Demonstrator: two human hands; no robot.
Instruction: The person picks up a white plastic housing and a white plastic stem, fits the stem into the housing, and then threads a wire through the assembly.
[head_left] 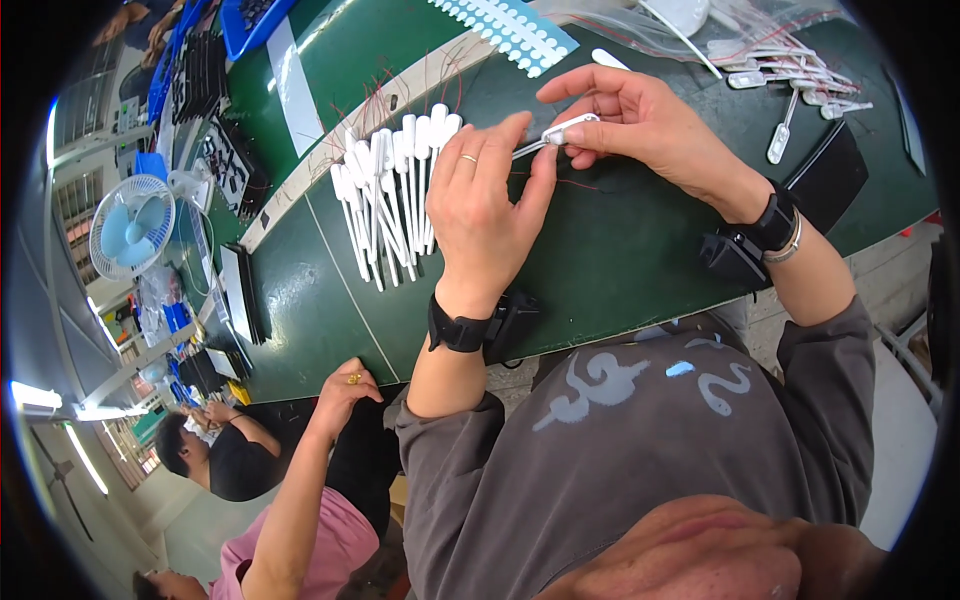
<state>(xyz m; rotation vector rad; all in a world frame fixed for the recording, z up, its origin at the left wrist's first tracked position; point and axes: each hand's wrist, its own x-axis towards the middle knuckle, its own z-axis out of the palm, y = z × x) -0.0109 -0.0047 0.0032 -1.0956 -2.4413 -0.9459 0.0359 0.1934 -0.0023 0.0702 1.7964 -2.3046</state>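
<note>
Over the green bench (600, 255), near some white sticks (400, 165), pinching a white wand (573, 127) in the right hand (645, 115), with left hand (480, 205) by its stem, can't tell if gripping tbh.

Dark grey shirt (660, 450), black wristbands (460, 333), gold ring (468, 157)

Tube lights (36, 396) glare at left, sheen marks the green table (580, 265), and edges curve into black.
</note>
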